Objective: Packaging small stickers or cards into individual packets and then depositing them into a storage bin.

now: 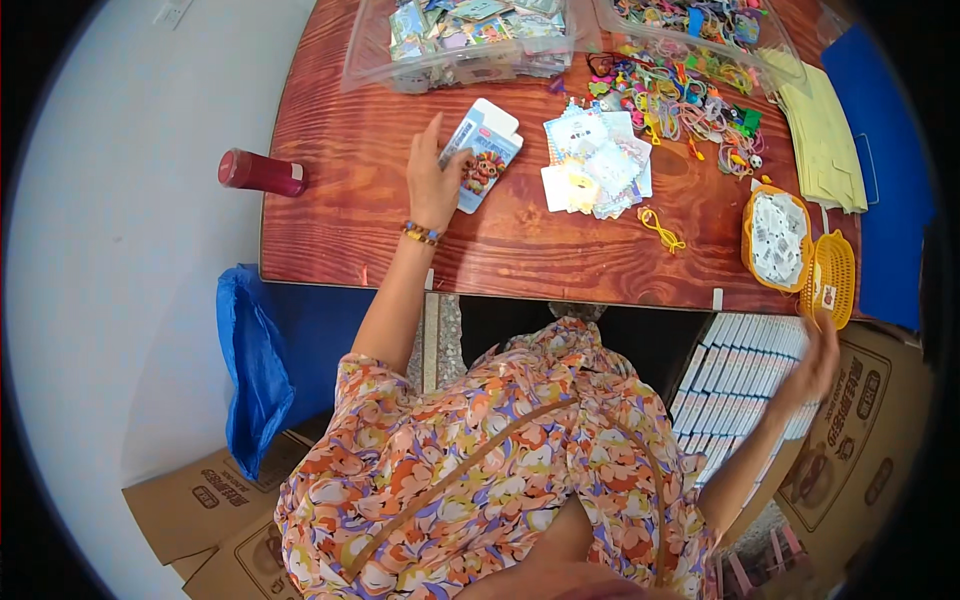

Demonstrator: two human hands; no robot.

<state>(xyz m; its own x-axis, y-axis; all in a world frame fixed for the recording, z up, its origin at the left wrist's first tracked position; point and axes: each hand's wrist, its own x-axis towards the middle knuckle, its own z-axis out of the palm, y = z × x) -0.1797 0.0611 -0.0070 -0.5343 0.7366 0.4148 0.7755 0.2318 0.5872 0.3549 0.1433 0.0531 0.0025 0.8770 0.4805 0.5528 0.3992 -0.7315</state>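
Note:
My left hand (434,178) grips a small light-blue cardboard box (484,160) with a colourful cartoon figure on its front. The thumb lies on the box's face and the other fingers are along its left edge. Its white top flap stands open at the far end; the inside is hidden. Past the table's front right edge, my right hand (815,365) reaches to the near rim of a yellow plastic basket (838,265). Its fingers are partly blurred, and whether they hold anything is unclear. Against that basket stands another yellow basket (748,238) full of small white packets (779,238).
Loose cards (600,165) lie mid-table beside a yellow cord loop (661,231). Behind are colourful trinkets (690,105) and a clear bin (365,60) of cards. A red cylinder (262,172) lies left, yellow sheets (822,140) right. Below right, a carton holds stacked white boxes (725,370).

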